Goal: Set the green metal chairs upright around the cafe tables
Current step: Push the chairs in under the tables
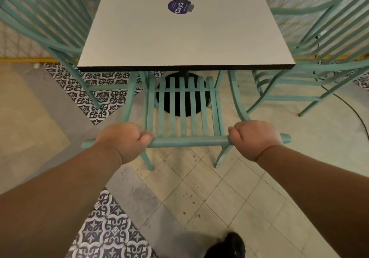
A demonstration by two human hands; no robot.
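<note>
Green metal chair [189, 141] stands upright on its legs at the near side of the white square table [179, 38], its slatted seat partly tucked under the tabletop. Left hand [123, 140] and right hand [253, 138] each curl round the top rail of the backrest, one toward each end, both gripping it. Two more green chairs stand upright at the table's sides, one on the left [50, 28] and one on the right [319, 48]. A round purple sticker [178, 6] lies on the tabletop. Cream floor tiles [209, 187] meet patterned ones [111, 231], beside a dark shoe [225, 245]
</note>
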